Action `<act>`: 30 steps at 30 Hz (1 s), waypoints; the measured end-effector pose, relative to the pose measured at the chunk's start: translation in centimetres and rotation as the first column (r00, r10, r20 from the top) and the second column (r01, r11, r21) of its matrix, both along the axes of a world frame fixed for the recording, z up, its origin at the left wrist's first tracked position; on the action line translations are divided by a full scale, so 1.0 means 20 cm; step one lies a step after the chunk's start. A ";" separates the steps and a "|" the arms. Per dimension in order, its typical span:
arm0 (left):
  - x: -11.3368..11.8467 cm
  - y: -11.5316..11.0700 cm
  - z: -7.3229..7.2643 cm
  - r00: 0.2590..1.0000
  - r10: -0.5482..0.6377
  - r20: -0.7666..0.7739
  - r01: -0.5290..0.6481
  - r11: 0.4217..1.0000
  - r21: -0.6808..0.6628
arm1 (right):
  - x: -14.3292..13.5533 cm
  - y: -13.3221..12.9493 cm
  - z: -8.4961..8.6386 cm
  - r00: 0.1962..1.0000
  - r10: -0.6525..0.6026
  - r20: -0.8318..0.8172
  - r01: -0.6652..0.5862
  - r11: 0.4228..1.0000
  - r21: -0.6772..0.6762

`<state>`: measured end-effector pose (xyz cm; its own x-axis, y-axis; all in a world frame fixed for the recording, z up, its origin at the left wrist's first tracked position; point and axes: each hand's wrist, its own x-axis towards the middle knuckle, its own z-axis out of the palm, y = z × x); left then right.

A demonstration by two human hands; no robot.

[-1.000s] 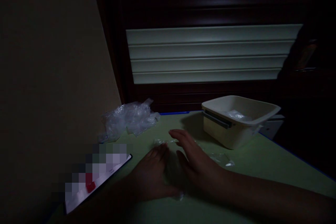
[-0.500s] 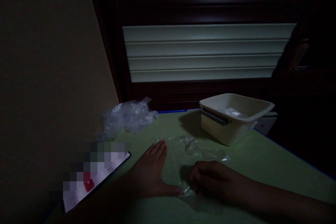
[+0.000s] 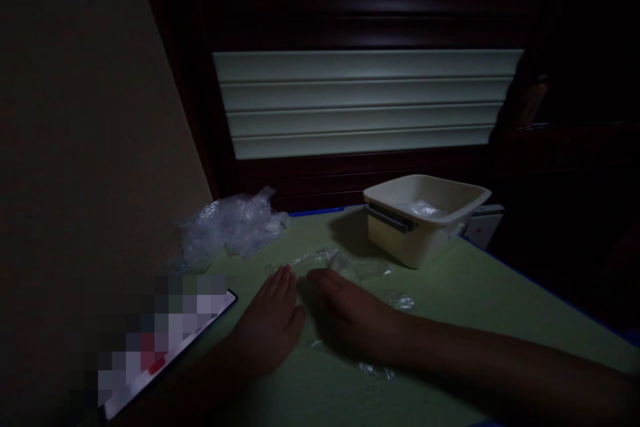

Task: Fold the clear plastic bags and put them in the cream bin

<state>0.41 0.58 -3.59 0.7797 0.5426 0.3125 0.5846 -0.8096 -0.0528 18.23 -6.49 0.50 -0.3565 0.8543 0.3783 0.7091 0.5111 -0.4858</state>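
A thin, clear plastic bag (image 3: 367, 268) lies crinkled on the green tabletop under and around both hands. My left hand (image 3: 273, 323) rests on its left side, fingers stretched out together and thumb close beside them. Beside it, a small gap apart, my right hand (image 3: 353, 313) lies over the middle of the bag with its fingers curled downward. Its fingertips are hidden, so whether they pinch the film does not show. Shiny edges of the bag stick out beyond the right wrist and below it.
A heap of clear plastic bags (image 3: 230, 227) lies at the back left by the wall. A cream bin (image 3: 395, 243) with clear plastic inside stands at the back right. A phone (image 3: 170, 353) with a lit screen lies left of my left arm on the green table (image 3: 480, 307).
My right hand has moved left and forward across the bag, close to my left hand. The left thumb has drawn in toward its fingers. The view has shifted slightly right.
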 end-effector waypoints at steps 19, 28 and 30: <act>0.03 -0.02 0.05 0.976 0.137 -0.167 -0.140 0.990 -0.004 | 0.38 0.13 -0.15 0.934 -0.248 0.259 0.241 0.969 0.058; 0.03 -0.01 0.03 0.977 0.117 -0.179 -0.089 0.984 0.156 | 0.04 0.11 -0.01 0.971 -0.005 0.241 -0.011 0.998 0.066; 0.02 0.00 0.01 0.981 0.107 -0.160 -0.077 0.981 0.180 | -0.01 0.12 -0.03 0.966 0.045 0.254 -0.063 0.996 0.065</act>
